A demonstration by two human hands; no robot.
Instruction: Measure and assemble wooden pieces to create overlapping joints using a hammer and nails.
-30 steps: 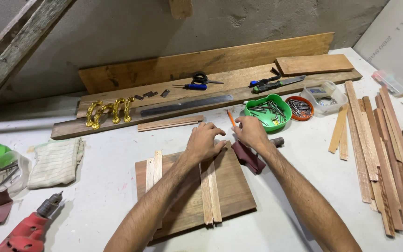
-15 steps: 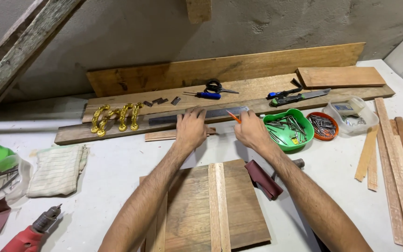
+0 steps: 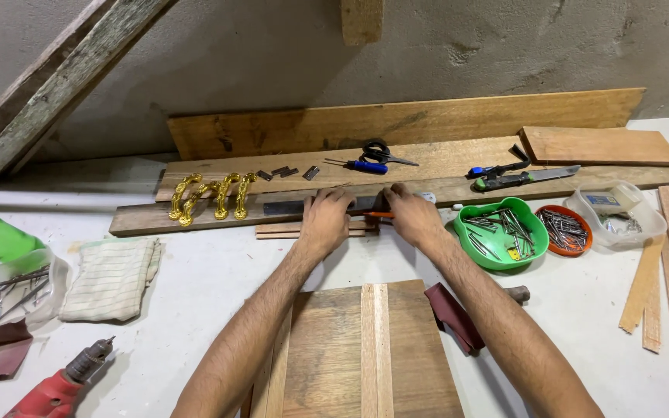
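Both hands, left (image 3: 325,220) and right (image 3: 412,217), press flat on the long dark metal ruler (image 3: 327,205), steadying it, an orange pencil (image 3: 379,214) between them.

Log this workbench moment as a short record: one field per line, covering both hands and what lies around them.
left hand: left hand rests on the dark metal ruler
right hand: right hand on the ruler's other end, beside an orange pencil
under ruler: long plank
near board: wooden board with thin strips on it
right side: green bowl of nails
left side: gold handles, folded cloth, red drill
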